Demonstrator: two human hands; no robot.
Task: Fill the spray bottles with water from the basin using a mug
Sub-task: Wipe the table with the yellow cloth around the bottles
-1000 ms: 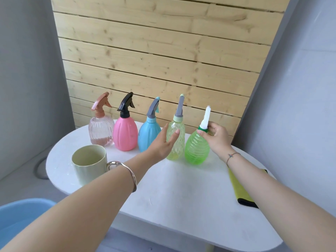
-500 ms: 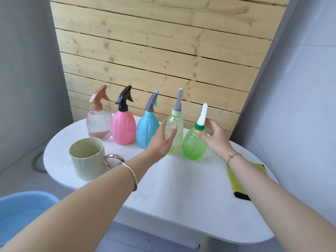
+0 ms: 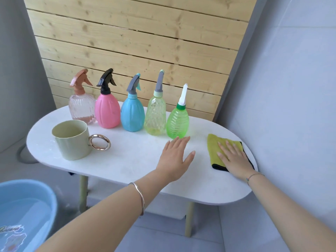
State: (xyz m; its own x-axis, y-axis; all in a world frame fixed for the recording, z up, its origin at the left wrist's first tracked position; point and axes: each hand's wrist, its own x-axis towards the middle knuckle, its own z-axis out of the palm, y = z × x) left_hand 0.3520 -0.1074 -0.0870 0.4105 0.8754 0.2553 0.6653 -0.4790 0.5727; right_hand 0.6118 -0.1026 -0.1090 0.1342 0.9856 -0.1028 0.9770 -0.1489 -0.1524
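Several spray bottles stand in a row at the back of the white table (image 3: 127, 160): a clear pink bottle (image 3: 81, 108), a solid pink bottle (image 3: 107, 111), a blue bottle (image 3: 132, 113), a pale yellow-green bottle (image 3: 155, 115) and a bright green bottle (image 3: 178, 121). A pale green mug (image 3: 71, 140) with a gold ring handle stands at the front left. A blue basin (image 3: 23, 213) holding water sits on the floor at the lower left. My left hand (image 3: 175, 157) lies flat, fingers straight, just in front of the green bottle. My right hand (image 3: 233, 157) presses flat on a yellow-green cloth (image 3: 214, 146).
A wooden slat wall runs behind the bottles. Grey walls close in on the left and right sides. The table's light wooden legs (image 3: 189, 219) stand on a grey tiled floor.
Both hands have let go of the two green bottles and dropped toward me. The left hand now lies on the table and the right hand on the cloth.
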